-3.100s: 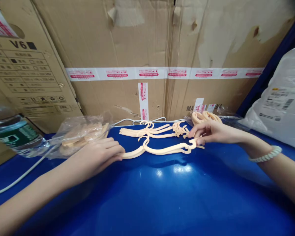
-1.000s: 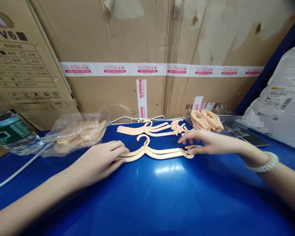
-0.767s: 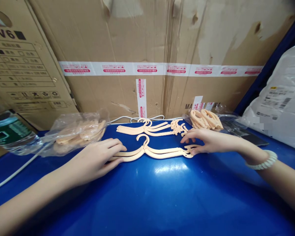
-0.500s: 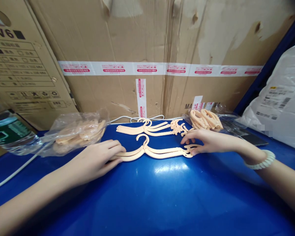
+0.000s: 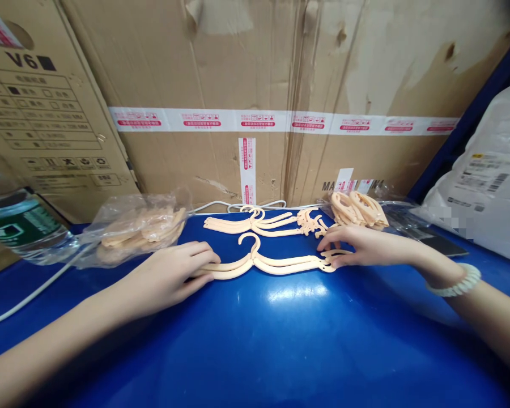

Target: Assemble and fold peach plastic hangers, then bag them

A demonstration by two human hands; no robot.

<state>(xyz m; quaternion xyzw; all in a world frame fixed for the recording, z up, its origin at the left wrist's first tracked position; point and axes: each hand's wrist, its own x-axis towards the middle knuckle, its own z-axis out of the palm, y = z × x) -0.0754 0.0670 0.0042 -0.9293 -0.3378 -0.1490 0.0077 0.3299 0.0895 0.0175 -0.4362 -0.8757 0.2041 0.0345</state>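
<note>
A cream-coloured folding clothes hanger (image 5: 287,264) lies on the blue table with its hook pointing away from me. My left hand (image 5: 182,271) is closed on its left end, thumb in front and fingers behind, hiding the tip. At the other end, my right hand (image 5: 357,246) has its thumb and fingers curled round the looped end piece of the hanger. Just behind lies a stack of similar hangers (image 5: 233,226). A pile of small cream hook-shaped pieces (image 5: 309,222) sits beside that stack, close to my right fingertips.
On the left are a clear bag of cream parts (image 5: 140,226) and a water bottle (image 5: 25,226). Cream bundles (image 5: 359,208), a dark flat object (image 5: 437,241) and a white parcel (image 5: 488,175) are on the right. Large cartons (image 5: 221,164) and a white cable (image 5: 215,205) stand behind.
The whole view has shifted slightly, so everything appears a little further right. Both hands keep their places on the hanger, with only a slight movement of the right fingers.
</note>
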